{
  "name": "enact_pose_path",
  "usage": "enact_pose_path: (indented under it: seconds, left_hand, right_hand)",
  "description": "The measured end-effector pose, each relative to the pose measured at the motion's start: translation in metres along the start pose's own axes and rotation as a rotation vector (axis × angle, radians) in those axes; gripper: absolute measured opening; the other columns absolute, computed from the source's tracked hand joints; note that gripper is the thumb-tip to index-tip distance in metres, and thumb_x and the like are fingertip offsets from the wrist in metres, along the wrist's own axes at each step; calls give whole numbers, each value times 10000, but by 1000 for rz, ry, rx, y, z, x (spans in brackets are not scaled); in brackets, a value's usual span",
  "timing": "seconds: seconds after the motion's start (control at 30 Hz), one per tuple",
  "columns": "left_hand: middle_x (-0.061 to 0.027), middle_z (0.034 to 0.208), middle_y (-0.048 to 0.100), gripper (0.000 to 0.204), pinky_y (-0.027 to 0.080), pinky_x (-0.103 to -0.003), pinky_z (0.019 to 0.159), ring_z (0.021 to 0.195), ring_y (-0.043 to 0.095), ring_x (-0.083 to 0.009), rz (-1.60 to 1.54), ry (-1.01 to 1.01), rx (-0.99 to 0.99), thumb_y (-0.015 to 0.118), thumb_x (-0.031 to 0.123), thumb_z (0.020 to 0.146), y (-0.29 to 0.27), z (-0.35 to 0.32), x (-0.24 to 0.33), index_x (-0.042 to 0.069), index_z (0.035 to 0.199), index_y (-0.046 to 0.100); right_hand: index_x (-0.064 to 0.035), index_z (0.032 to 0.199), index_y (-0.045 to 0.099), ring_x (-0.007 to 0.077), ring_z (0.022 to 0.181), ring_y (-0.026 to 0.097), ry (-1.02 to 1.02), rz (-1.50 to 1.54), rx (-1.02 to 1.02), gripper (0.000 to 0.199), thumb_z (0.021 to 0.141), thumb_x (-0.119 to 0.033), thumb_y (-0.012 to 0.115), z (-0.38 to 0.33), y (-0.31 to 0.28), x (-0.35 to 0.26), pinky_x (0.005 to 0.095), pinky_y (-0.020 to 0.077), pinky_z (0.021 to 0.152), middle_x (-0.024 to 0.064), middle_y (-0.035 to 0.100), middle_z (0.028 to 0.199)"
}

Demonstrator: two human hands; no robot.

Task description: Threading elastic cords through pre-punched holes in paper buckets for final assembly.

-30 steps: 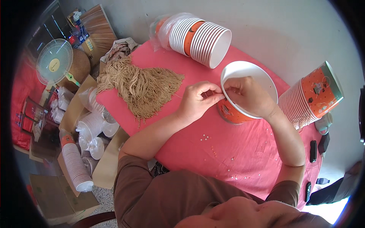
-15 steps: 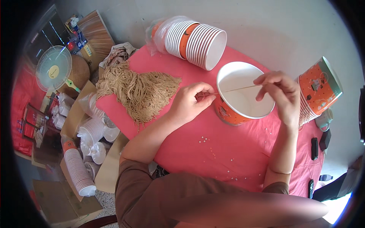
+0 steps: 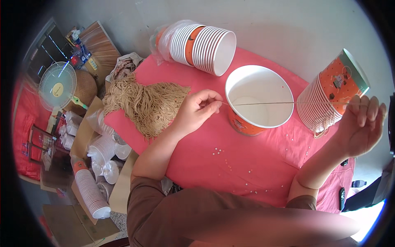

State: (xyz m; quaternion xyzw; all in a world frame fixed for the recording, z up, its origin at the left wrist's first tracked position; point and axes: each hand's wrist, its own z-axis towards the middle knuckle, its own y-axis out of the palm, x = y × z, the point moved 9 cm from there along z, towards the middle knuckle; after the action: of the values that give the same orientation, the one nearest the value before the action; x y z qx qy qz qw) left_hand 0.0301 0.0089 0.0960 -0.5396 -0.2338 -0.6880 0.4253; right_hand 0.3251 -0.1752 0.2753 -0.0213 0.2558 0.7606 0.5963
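A thin tan cord (image 3: 269, 103) is stretched across the mouth of a white-lined orange paper bucket (image 3: 247, 125). My left hand (image 3: 196, 110), left of the bucket, pinches one end of the cord between thumb and fingertips. Out to the right, my right hand (image 3: 364, 125) holds the other end with curled fingers, beside a tilted stack of paper buckets (image 3: 308, 99). A few loops of cord (image 3: 324, 126) hang at the lower part of that stack. Behind my left hand lies a big bundle of tan cords (image 3: 150, 103).
Another stack of buckets (image 3: 205, 49), partly in clear plastic, lies on its side at the back of the pink-covered table (image 3: 214, 177). Small white beads (image 3: 217, 151) are scattered in front. Left of the table, an open cardboard box (image 3: 123, 181) holds white cups; a fan (image 3: 57, 86) stands behind.
My right hand has swung outward to the right, away from above the bucket, and the cord between my hands is drawn out much longer. My left hand has shifted slightly left, still pinching.
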Motion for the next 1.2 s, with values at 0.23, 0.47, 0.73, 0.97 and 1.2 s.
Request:
enact_pose_path:
  seconds: [0.23, 0.47, 0.73, 0.97, 1.2]
  left_hand:
    - [-102, 931, 710, 185, 537, -255, 642, 779, 693, -163, -469, -62, -344, 540, 73, 995, 19, -2, 3, -10, 1128, 638]
    - [-163, 1115, 710, 195, 577, -289, 747, 969, 717, -233, -645, -75, -355, 532, 62, 995, 19, -8, 9, 8, 1155, 629]
    - [-153, 1052, 701, 96, 570, -274, 716, 927, 720, -243, -264, 125, -92, 596, 31, 973, 6, -8, 14, 13, 1067, 602]
    - [-23, 846, 629, 70, 500, -210, 632, 712, 578, -70, 4, 332, 116, 610, 20, 973, -4, -9, 32, 8, 1039, 587]
    - [-17, 814, 598, 127, 373, -182, 576, 657, 455, -24, -291, 133, -28, 591, 131, 1008, 2, 1, 38, 32, 1085, 568]
  right_hand:
    - [-14, 903, 632, 178, 502, 629, 219, -82, -770, 237, 966, -234, 569, -21, 60, 34, 256, 526, 478, 139, 707, 737]
    - [39, 932, 681, 210, 751, 650, 596, -908, -829, 159, 850, -95, 705, -59, 72, 115, 318, 507, 634, 136, 692, 897]
    - [-38, 833, 673, 327, 790, 634, 625, -1134, -1045, 143, 829, -178, 699, -81, 65, 136, 438, 496, 700, 123, 648, 759]
    - [-42, 802, 633, 334, 713, 651, 648, -1038, -863, 80, 825, -114, 661, -75, 70, 140, 433, 494, 630, 125, 650, 719]
    - [-40, 796, 615, 356, 708, 660, 582, -1218, -898, 81, 850, -101, 609, -78, 67, 143, 455, 505, 627, 149, 656, 719]
